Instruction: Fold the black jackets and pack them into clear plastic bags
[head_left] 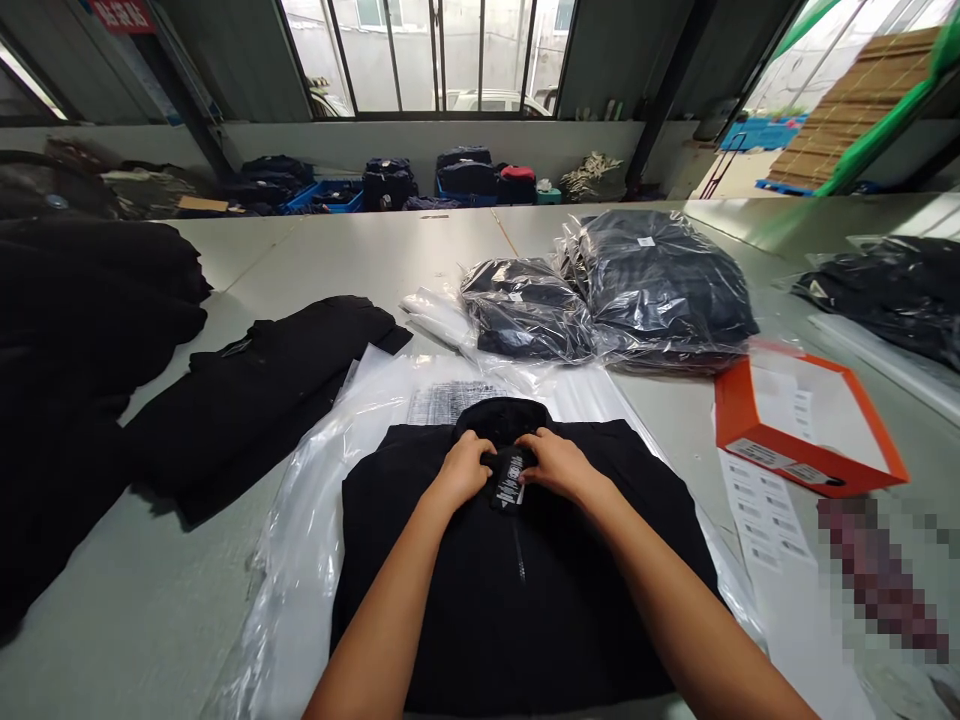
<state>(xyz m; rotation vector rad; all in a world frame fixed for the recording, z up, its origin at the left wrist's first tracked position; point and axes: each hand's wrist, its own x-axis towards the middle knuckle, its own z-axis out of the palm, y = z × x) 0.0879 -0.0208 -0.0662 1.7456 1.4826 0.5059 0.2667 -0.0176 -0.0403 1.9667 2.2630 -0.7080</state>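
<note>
A black zip-up garment (517,570) lies flat on a clear plastic bag (300,530) on the grey table in front of me. At its collar sits a black hang tag (508,480) with white print. My left hand (465,470) and my right hand (559,465) meet at that tag, fingers curled and pinching it from both sides. A printed paper sheet (446,400) lies just beyond the collar.
Another black garment (255,390) lies to the left, with a dark pile (67,380) beyond it. Bagged dark garments (660,290) are stacked at the back right. An orange tray (806,425) and label sheets (765,510) sit to the right.
</note>
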